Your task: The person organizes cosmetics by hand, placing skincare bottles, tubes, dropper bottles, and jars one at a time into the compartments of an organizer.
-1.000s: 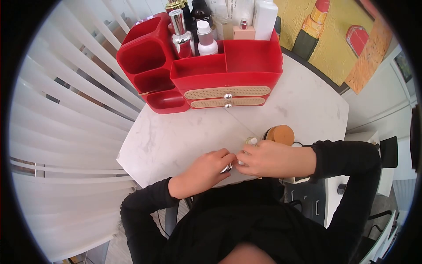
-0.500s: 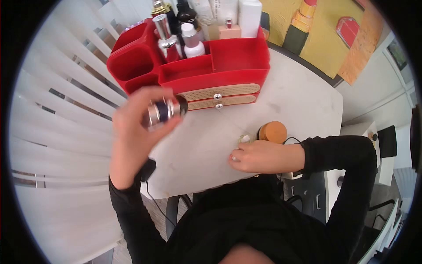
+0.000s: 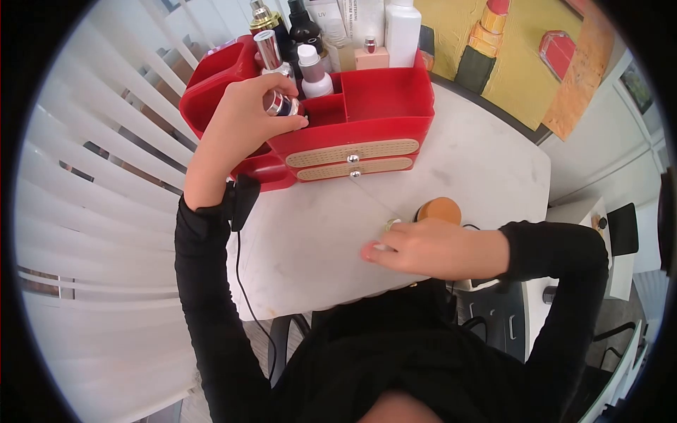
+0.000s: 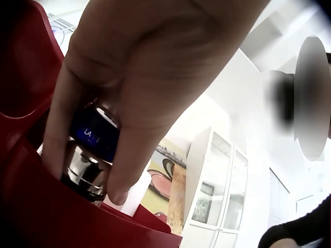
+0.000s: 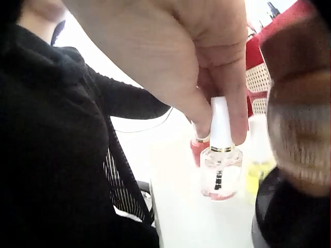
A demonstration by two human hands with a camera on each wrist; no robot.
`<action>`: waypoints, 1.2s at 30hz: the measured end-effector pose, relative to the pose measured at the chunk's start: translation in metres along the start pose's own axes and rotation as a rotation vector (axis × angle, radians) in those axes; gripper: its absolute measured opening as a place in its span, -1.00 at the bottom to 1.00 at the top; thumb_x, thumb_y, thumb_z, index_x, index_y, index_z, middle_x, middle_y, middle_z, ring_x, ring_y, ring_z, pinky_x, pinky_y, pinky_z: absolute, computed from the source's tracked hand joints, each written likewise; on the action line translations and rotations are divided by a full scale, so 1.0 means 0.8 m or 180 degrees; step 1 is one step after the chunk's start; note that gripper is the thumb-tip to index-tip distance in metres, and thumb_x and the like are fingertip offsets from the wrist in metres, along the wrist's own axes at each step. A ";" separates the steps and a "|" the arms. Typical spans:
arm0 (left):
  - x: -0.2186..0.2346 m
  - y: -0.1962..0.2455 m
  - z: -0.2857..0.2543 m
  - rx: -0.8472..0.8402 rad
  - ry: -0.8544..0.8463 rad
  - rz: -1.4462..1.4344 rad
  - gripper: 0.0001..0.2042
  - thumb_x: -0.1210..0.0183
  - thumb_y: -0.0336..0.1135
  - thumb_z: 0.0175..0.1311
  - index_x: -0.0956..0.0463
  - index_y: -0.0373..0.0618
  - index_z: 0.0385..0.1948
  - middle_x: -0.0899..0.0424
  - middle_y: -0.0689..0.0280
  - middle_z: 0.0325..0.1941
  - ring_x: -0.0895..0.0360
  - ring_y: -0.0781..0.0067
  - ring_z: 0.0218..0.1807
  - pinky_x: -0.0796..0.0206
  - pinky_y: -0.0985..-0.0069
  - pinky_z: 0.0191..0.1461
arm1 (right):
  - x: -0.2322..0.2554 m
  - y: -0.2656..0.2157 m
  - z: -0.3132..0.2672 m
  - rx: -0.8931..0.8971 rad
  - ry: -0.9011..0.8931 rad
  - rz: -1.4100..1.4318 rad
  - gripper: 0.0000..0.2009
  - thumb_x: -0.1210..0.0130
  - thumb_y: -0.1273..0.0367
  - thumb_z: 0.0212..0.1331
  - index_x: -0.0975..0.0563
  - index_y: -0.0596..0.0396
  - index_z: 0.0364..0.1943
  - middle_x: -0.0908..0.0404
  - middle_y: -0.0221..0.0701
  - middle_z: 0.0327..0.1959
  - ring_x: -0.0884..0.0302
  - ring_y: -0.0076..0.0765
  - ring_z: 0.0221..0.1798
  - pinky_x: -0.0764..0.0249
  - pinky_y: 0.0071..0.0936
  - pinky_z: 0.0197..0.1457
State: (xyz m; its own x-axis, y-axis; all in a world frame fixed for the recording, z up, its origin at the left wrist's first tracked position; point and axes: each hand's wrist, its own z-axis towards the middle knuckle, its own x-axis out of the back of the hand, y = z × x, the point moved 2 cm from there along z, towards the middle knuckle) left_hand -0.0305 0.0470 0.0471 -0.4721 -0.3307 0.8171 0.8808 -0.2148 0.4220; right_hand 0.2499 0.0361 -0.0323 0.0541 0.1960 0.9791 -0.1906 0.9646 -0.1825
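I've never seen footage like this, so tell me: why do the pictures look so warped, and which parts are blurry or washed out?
Head view: fisheye lens, black rounded corners, blinds bowed. Left wrist view: left hand fills the frame, sharp on the blue bottle; bright room behind is overexposed. Right wrist view: clear bottle fairly sharp, brown jar blurred, tabletop glaring white.

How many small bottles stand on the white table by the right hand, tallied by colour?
Clear glass bottle with white cap, in the right hand's grip: 1
Pink bottle with gold collar, behind it: 1
Yellowish bottle, blurred: 1
Total: 3
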 end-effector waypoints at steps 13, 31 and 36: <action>-0.026 0.013 -0.004 -0.0339 0.0273 0.0539 -0.72 -0.40 -0.28 0.04 -0.52 -0.24 -0.35 -0.65 0.10 -0.39 -0.61 0.06 -0.33 -0.45 0.29 -0.24 | 0.175 0.116 0.053 -0.0435 0.1526 -0.1427 -0.72 -0.08 0.46 0.23 -0.62 -0.02 0.02 -0.64 -0.30 -0.27 -0.62 -0.16 -0.23 -0.54 -0.38 -0.16; -0.036 0.001 -0.011 -0.0821 0.0647 0.1111 -0.70 -0.39 -0.14 0.09 -0.49 -0.11 -0.35 -0.55 0.30 -0.34 -0.59 0.19 -0.44 -0.43 0.39 -0.40 | 0.131 0.161 0.108 -0.0293 0.0504 -0.0197 -0.83 -0.07 0.50 0.14 -0.63 0.20 -0.22 -0.63 -0.16 -0.30 -0.58 -0.01 -0.17 -0.51 -0.27 -0.06; -0.035 0.002 -0.009 -0.0817 0.0584 0.0862 -0.69 -0.40 -0.16 0.08 -0.51 -0.11 -0.30 -0.54 0.32 -0.25 -0.60 0.20 -0.42 -0.46 0.39 -0.37 | 0.126 0.162 0.110 -0.0445 0.0572 -0.0449 -0.78 -0.07 0.48 0.13 -0.64 0.11 -0.15 -0.66 -0.21 -0.33 -0.62 -0.08 -0.24 -0.54 -0.30 -0.14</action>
State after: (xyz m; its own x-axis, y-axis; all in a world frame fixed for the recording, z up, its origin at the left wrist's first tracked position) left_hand -0.0164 0.0490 0.0223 -0.2435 -0.5602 0.7918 0.9475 -0.3119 0.0707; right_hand 0.1446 0.1652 0.0510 0.2461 0.0741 0.9664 -0.0324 0.9971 -0.0682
